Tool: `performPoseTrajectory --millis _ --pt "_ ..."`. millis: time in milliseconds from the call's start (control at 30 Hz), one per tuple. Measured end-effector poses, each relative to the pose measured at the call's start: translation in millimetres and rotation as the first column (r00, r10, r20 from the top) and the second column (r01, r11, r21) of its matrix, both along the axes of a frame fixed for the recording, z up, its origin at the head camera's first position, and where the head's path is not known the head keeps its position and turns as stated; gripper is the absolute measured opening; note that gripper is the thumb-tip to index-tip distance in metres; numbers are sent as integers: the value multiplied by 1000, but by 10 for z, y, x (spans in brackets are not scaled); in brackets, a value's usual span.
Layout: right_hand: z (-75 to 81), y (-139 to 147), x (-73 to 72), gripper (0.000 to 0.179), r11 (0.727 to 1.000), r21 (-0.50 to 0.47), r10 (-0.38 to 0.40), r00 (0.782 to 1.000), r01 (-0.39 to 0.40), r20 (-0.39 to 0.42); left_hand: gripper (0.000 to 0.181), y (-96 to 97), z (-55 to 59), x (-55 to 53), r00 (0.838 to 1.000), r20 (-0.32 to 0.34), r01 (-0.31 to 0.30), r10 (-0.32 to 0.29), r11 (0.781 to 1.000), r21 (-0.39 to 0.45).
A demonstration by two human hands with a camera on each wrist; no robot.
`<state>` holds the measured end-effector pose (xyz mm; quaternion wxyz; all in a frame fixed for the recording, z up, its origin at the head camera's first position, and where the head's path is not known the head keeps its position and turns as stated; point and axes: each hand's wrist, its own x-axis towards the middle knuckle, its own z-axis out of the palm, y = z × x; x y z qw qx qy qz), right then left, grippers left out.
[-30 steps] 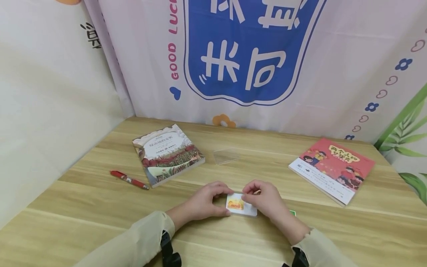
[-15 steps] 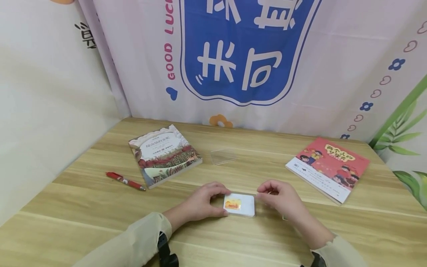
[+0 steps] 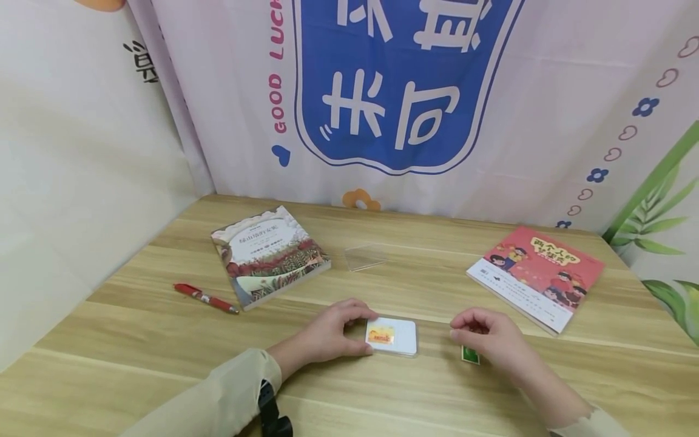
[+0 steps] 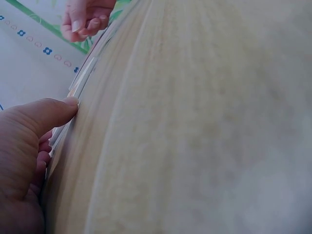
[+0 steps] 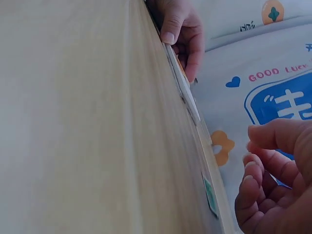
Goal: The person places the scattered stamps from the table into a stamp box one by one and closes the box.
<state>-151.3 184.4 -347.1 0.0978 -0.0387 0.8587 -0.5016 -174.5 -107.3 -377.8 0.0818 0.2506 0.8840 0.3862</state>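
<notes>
In the head view my left hand holds the left end of a white card with a clear plastic edge around it, thumb at the near side and fingers at the far side. A small yellow-orange picture, like a stamp or sticker, lies on the card's left half. My right hand hovers to the right of the card, its fingers loosely bent. Below it, partly hidden by the hand, is a small green stamp-like piece. In the right wrist view nothing shows between thumb and fingers, and the green piece lies on the table.
Behind the card lies a thin clear plastic plate. A book with a garden cover and a red pen are on the left. At the back right is a pink-and-white book. A printed curtain hangs behind the wooden table.
My right hand has left the card's surface and moved right to above the green piece. My left hand keeps its hold on the card. The view has shifted slightly.
</notes>
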Motion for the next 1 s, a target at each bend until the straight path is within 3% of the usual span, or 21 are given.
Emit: performPoseTrajectory --millis 267,567,1000 --pt "-85 226 60 25 986 163 -14 998 25 -66 50 0 0 -5 1000 -7 0 0 1000 1" --pt "-175 318 106 20 963 269 4 995 23 -100 50 -1 -15 7 1000 -23 2 -2 1000 9" --pt "-189 288 113 10 950 307 -19 993 54 -116 49 1 14 26 1000 -16 1 -1 1000 10"
